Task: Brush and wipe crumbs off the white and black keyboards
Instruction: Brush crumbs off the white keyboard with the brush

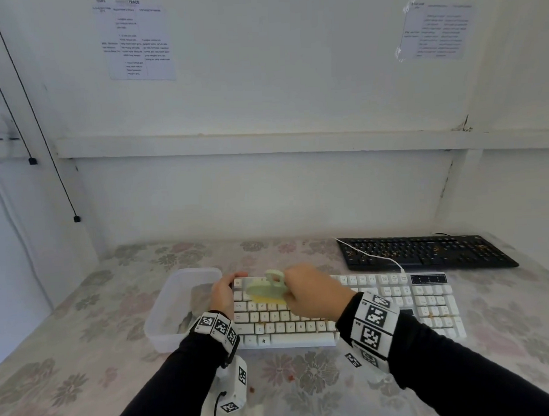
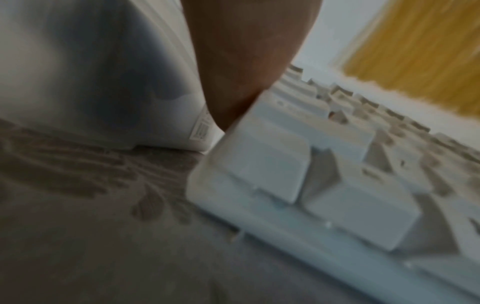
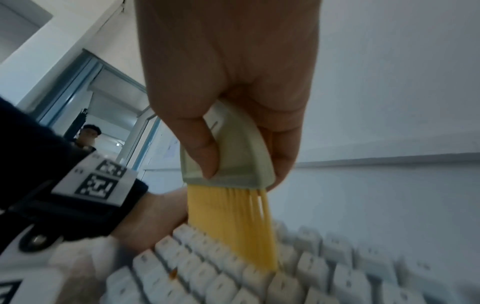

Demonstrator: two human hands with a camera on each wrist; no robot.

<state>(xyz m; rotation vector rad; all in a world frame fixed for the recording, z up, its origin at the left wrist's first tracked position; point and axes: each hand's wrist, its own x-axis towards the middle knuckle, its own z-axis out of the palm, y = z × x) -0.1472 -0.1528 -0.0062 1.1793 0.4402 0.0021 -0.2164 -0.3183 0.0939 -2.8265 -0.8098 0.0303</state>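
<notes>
A white keyboard (image 1: 381,300) lies across the middle of the table, with brown crumbs between some keys. My right hand (image 1: 314,294) grips a pale green brush (image 1: 267,288) by its body, thumb (image 3: 205,150) on the front. Its yellow bristles (image 3: 239,226) touch the upper left key rows (image 3: 233,273). My left hand (image 1: 225,293) grips the keyboard's left end (image 2: 233,164), thumb at the top corner. The black keyboard (image 1: 426,253), speckled with crumbs, sits at the back right, away from both hands.
A clear plastic container (image 1: 177,306) stands just left of the white keyboard, touching my left hand. The white keyboard's cable (image 1: 373,257) runs over the black keyboard. A floral cloth (image 1: 98,310) covers the table. White walls close the back and sides.
</notes>
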